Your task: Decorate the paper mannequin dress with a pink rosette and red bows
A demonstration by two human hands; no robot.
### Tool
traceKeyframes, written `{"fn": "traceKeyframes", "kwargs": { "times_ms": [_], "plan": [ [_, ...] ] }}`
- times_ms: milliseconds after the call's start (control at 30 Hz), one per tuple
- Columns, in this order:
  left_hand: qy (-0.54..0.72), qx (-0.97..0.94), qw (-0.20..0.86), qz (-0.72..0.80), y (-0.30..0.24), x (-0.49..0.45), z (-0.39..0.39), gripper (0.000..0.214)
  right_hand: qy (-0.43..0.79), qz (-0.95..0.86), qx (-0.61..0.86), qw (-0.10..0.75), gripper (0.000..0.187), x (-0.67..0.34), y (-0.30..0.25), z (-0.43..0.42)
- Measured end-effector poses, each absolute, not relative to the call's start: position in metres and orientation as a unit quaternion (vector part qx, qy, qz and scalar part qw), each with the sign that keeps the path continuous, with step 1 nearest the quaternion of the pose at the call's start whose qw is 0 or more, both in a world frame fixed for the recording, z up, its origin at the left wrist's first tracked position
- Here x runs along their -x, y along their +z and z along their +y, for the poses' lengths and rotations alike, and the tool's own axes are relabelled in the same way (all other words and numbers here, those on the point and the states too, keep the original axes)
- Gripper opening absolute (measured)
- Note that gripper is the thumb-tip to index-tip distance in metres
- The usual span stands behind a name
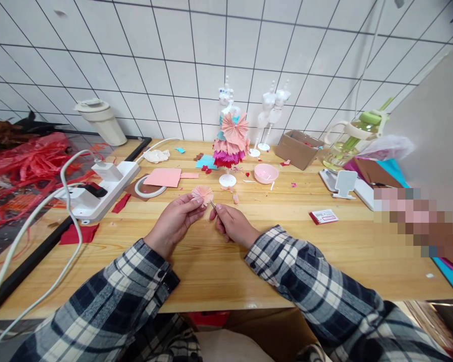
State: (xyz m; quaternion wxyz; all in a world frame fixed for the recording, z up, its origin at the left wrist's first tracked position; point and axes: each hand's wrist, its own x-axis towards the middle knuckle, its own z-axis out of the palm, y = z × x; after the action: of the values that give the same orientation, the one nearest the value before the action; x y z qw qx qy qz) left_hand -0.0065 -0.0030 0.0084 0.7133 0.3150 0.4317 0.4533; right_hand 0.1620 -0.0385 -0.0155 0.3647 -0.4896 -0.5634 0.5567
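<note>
My left hand pinches a small pleated pink paper rosette between thumb and fingers, above the table. My right hand is closed around slim metal tweezers, whose tip points at the rosette's lower right edge. Most of the tweezers is hidden in the fist. Behind both hands stands a small white mannequin on a round base. It wears a layered paper dress in pink, magenta, red and blue, with a large pleated pink fan at the waist.
Pink paper lies partly over a white tape roll. A pink bowl, a cardboard box and two bare mannequins stand farther back. A power strip with looping cables occupies the left; a phone stand and bottle, the right.
</note>
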Motion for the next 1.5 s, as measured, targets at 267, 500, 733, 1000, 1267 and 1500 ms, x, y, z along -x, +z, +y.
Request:
{"fn": "traceKeyframes", "kwargs": {
  "times_ms": [267, 500, 733, 1000, 1267, 1500],
  "plan": [
    [0.449, -0.327, 0.708, 0.436, 0.007, 0.006, -0.0025, 0.013, 0.49, -0.62, 0.499, 0.356, 0.041, -0.1625, -0.0144, -0.0383],
    [0.449, -0.33, 0.711, 0.428, 0.0035, 0.0075, -0.0013, 0.014, 0.474, -0.63, 0.506, 0.349, 0.039, -0.1622, -0.0134, -0.0362],
    [0.452, -0.326, 0.714, 0.424, 0.0032, 0.007, -0.0011, 0.012, 0.457, -0.649, 0.5, 0.346, 0.036, -0.1623, -0.0172, -0.0338],
    [0.475, -0.312, 0.713, 0.41, 0.0064, 0.0062, -0.0018, 0.013, 0.471, -0.644, 0.497, 0.342, 0.038, -0.1636, -0.0163, -0.0356],
    [0.475, -0.314, 0.706, 0.421, 0.0102, 0.0048, -0.0046, 0.013, 0.451, -0.666, 0.498, 0.324, 0.04, -0.164, -0.0175, -0.0352],
    [0.463, -0.333, 0.695, 0.438, 0.0062, 0.0066, -0.0024, 0.019, 0.444, -0.678, 0.493, 0.318, 0.04, -0.1647, -0.0195, -0.0342]
  ]
}}
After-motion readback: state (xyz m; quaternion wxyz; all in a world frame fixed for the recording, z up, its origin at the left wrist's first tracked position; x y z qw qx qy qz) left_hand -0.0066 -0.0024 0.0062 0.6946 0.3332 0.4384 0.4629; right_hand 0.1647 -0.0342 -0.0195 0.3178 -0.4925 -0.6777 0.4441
